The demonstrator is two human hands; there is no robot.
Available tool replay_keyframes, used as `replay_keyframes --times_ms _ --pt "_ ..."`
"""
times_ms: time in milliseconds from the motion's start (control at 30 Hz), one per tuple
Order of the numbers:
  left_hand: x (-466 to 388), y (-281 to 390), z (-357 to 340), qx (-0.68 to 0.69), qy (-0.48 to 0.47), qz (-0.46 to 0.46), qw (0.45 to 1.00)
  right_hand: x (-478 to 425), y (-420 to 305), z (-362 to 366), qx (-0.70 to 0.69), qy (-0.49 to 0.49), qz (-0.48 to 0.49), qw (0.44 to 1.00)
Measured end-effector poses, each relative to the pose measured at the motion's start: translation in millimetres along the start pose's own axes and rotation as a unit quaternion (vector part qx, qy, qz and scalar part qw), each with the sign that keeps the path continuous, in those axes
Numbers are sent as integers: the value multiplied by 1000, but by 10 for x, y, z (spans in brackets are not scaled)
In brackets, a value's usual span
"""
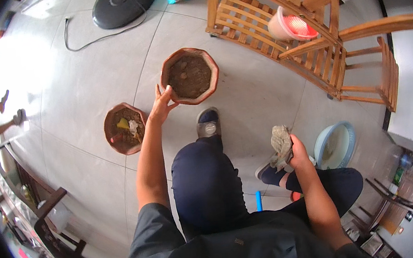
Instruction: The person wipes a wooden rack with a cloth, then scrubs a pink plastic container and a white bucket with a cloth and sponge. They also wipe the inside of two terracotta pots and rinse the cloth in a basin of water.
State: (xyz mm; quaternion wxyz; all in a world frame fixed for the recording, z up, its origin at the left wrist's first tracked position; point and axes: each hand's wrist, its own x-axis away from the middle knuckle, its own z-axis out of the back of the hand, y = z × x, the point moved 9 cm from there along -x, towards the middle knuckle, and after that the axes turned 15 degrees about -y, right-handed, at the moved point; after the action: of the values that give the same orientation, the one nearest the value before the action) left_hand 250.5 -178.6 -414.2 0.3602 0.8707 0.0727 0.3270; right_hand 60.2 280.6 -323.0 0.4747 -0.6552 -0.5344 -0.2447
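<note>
My left hand (162, 105) has its fingers on the near left rim of a reddish-brown, many-sided flowerpot (190, 76) with dry soil in it. Whether the pot rests on the floor or is raised cannot be told. Crumpled in my right hand (298, 151) is a damp-looking grey-green cloth (281, 143), above my right foot. Another flowerpot (125, 129) of like shape stands left of my left forearm, holding soil, a yellow piece, a whitish clump and a reddish piece. A pale blue basin (335, 145) with murky water stands right of my right hand.
A slatted wooden rack (251, 23) with a pink-and-white bucket (286, 26) stands at upper right. A black round base (125, 3) and its cable (91, 43) lie on the tiled floor ahead. Another person's legs (1, 125) show at far left, near dark wooden furniture (54, 225).
</note>
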Motion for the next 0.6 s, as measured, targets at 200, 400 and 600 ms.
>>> replay_keyframes --times_ms 200,400,600 --pt "175 -931 796 -12 196 83 977 37 -42 -157 36 22 -37 998" --pt "-384 -873 779 -93 171 57 979 -53 -290 -370 137 30 -51 989" --pt "-552 -859 793 40 264 115 957 -990 -451 -1231 419 -71 -22 905"
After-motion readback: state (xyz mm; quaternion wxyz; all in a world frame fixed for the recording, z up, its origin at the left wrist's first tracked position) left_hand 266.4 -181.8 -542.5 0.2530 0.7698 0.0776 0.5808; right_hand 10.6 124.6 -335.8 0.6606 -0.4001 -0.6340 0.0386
